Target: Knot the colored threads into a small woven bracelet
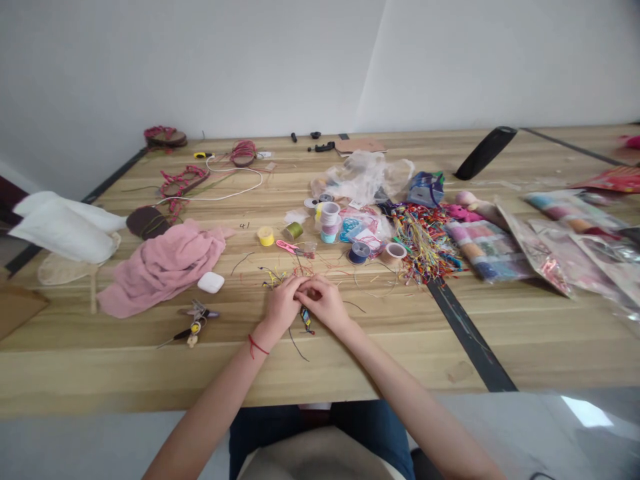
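- Working at the near middle of the desk [150, 373], the left hand [283, 307] and right hand [323, 303] meet over a small braided cord [306, 320] striped in blue and yellow, which hangs just below the right hand.
- Both hands are curled inward, with the fingers [296, 285] closed and their tips meeting. They hold something small between them, but the hands hide the grip, so I cannot tell which hand has the cord or how tightly.
- The work in hand looks like fine knotting or braiding of cord.
- Thin dark threads [299, 347] trail from under the hands towards the near edge, and short scraps lie just ahead of them.
- A red string bracelet [257, 345] circles the left wrist.
- Just ahead of the hands lie pink scissors [287, 247], a yellow spool [265, 235], a green spool [293, 231], stacked white spools [329, 222] and a navy spool [359, 252].
- Towards the right edge sit a bundle of multicoloured threads [425, 243] and plastic bags of craft supplies [570, 247].
- Towards the left edge lie a crumpled pink cloth [163, 270], a white earbud case [211, 282] and a white cloth [63, 227].
- Pink woven cord pieces [180, 181] sit near the far left corner, too small and distant to make out clearly.
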Tool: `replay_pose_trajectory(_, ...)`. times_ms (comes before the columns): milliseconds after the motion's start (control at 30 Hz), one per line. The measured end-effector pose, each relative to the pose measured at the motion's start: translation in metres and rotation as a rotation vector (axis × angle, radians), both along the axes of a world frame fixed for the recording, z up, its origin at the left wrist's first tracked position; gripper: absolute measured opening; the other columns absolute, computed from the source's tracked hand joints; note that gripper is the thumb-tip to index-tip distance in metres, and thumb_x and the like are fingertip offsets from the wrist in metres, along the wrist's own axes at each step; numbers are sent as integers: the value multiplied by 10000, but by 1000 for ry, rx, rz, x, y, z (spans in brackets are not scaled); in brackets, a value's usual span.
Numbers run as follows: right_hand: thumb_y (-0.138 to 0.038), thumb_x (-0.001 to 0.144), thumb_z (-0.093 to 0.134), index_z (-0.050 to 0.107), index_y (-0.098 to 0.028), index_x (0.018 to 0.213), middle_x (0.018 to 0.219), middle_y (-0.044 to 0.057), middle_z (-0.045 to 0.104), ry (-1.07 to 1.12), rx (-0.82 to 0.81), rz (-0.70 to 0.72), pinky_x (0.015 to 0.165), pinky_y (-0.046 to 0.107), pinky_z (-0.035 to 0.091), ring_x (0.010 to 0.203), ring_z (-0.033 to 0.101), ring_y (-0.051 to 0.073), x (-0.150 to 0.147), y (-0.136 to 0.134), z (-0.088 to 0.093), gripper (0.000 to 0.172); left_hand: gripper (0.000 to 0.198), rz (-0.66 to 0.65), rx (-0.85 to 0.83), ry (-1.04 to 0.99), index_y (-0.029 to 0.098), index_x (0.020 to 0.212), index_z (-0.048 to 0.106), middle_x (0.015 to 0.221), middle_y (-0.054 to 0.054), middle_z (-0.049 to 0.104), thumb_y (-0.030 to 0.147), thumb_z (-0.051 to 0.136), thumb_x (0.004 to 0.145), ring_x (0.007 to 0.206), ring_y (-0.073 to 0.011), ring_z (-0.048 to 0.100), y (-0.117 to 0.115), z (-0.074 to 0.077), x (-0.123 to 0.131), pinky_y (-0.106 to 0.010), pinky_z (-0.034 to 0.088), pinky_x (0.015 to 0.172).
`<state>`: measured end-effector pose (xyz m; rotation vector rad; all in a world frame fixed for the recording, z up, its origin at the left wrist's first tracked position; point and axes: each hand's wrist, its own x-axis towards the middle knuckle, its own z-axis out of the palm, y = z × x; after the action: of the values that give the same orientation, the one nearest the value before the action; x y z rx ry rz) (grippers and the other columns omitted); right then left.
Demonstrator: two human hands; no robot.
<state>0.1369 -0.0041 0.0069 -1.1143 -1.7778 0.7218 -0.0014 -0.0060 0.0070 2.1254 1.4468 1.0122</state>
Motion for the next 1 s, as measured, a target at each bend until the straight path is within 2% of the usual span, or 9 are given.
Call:
replay_pose_trajectory(200, -194, 812, 646, 685, -190, 746, 685, 13, 579, -17, 15, 24, 633, 261, 443, 662, 553, 156, 1, 1, -1, 77, 468, 14, -13, 44, 209, 1040, 670, 1057, -34, 694, -73, 485, 715, 960, -175, 644, 0, 0, 1, -279, 527, 834)
replay_pose_trajectory(467, -219, 904, 579, 712, -226, 908, 913, 63, 691, -246, 65, 224, 762, 290, 477, 849, 638, 192, 13, 3, 6, 133, 461, 17, -8, 136, 193, 1055, 664, 1080, -67, 689, -62, 512, 702, 979, -210, 643, 0, -3, 1, -338, 522, 892)
replay_pose_trajectory(633, -178, 900, 573, 706, -234, 929, 946, 65, 697, -307, 71, 197, 756, 283, 477, 853, 640, 186, 13, 3, 8, 147, 430, 36, -6, 157, 198, 1026, 664, 1051, -68, 689, -51, 540, 698, 979, -218, 644, -1, -5, 1, -334, 522, 888)
replay_pose_trajectory(833, -162, 877, 598, 695, -204, 835, 826, 45, 675, -229, 29, 218, 735, 276, 465, 778, 619, 173, 12, 5, 7, 114, 420, 24, 1, 148, 201, 1013, 670, 1055, -65, 687, -49, 532, 705, 959, -209, 648, 0, -6, 1, -324, 526, 872)
replay_pose_trajectory(1000, -221, 824, 662, 703, -196, 767, 652, 0, 604, -73, -41, 176, 613, 256, 422, 598, 526, 139, 7, 6, -2, 74, 398, 23, -13, 123, 192, 987, 680, 1030, -63, 694, -55, 519, 719, 941, -202, 650, 0, -5, 2, -316, 522, 857)
